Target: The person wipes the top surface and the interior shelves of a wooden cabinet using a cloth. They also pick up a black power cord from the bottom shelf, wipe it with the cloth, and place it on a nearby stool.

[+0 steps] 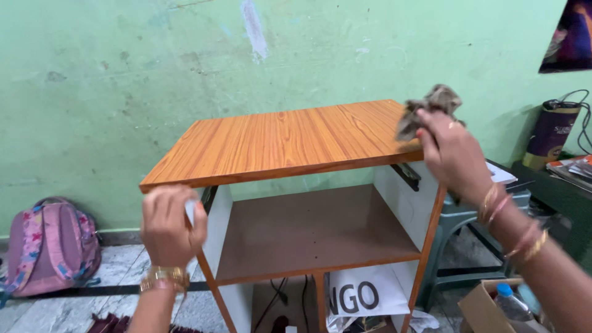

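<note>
Two hands at one wooden table point(290, 139). Right hand point(453, 154), at 2 o'clock, fingers clenched round a crumpled grey-brown cloth point(428, 108), which bunches above the fingertips and touches the tabletop's right edge. Left hand point(169, 225), at 8 o'clock, closed on the front left corner, seemingly steadying. Step judged: wiping the top. Next stroke calls for pressing the cloth flat leftward. Pink backpack point(49, 246) at 9 o'clock.

The left hand point(169, 225) is closed in a loose fist, knuckles up, at the table's front left corner. The right hand point(450, 154) is raised over the right edge, fingers pinched shut, wrist bent.
</note>
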